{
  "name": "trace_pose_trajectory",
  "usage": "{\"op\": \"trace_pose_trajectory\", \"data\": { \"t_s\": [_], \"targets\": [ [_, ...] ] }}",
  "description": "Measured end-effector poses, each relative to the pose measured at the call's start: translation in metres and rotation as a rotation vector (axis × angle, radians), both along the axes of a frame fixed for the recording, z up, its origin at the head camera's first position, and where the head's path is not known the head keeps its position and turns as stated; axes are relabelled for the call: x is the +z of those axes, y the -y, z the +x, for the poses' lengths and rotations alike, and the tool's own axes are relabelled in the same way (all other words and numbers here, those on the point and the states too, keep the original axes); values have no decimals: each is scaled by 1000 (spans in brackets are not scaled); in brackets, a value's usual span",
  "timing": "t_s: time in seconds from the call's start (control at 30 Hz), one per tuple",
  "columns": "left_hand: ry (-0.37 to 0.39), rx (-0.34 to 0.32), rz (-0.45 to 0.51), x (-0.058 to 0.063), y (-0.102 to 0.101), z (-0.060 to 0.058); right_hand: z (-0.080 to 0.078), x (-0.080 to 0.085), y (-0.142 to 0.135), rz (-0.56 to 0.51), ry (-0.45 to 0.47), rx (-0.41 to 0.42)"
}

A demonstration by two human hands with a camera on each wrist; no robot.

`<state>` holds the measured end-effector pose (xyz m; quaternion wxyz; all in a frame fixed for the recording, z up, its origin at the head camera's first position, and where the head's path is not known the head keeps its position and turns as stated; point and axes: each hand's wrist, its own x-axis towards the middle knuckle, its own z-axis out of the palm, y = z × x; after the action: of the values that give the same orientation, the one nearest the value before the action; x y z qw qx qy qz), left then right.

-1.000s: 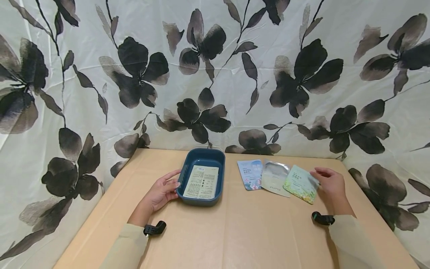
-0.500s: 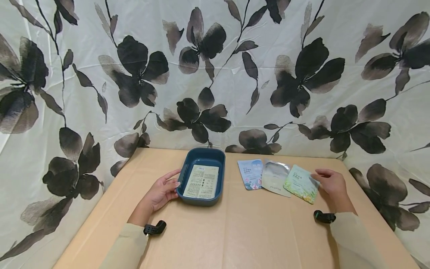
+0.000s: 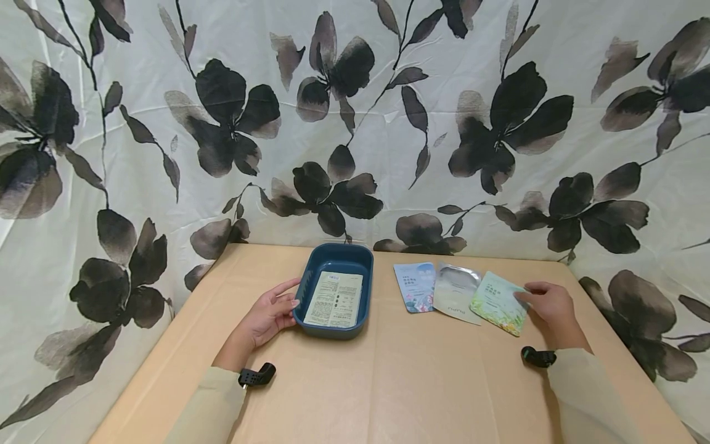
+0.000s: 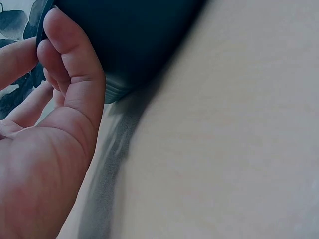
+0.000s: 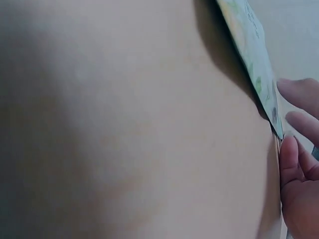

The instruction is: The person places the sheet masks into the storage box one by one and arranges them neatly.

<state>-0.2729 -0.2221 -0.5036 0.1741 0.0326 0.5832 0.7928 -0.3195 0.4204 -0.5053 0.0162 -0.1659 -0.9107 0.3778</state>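
Note:
A dark blue plastic box (image 3: 366, 296) stands on the table, and a cream packet (image 3: 334, 300) covered in small print lies flat inside it. At its left side my left hand (image 3: 270, 314) holds the wall, thumb near the rim; the left wrist view shows the fingers curled by the box edge. On the right, my right hand (image 3: 551, 308) pinches the outer corner of a light green flat packet (image 3: 499, 302) with a flower print. That corner looks slightly raised in the right wrist view. A silver-and-pale packet (image 3: 456, 293) lies partly under the green one.
A light blue packet (image 3: 415, 287) lies left of the silver one. The wooden-toned tabletop (image 3: 416, 382) ends at the back against a white curtain (image 3: 410, 154) with black flowers. Each wrist wears a small black camera (image 3: 257, 375).
My right hand has shifted slightly, and its fingertips now sit closer on the corner of the green packet. The left hand and the box stay as they were.

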Motion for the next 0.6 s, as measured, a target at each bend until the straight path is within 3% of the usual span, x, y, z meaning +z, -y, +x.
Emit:
{"op": "trace_pose_trajectory", "data": {
  "t_s": [0.37,0.6],
  "targets": [
    [-3,-5,-8,-1,0,-1,-5,0,-9,-24,70,115],
    [-6,-21,5,-1,1,-1,-10,1,-14,-80,123,136]
  ]
}}
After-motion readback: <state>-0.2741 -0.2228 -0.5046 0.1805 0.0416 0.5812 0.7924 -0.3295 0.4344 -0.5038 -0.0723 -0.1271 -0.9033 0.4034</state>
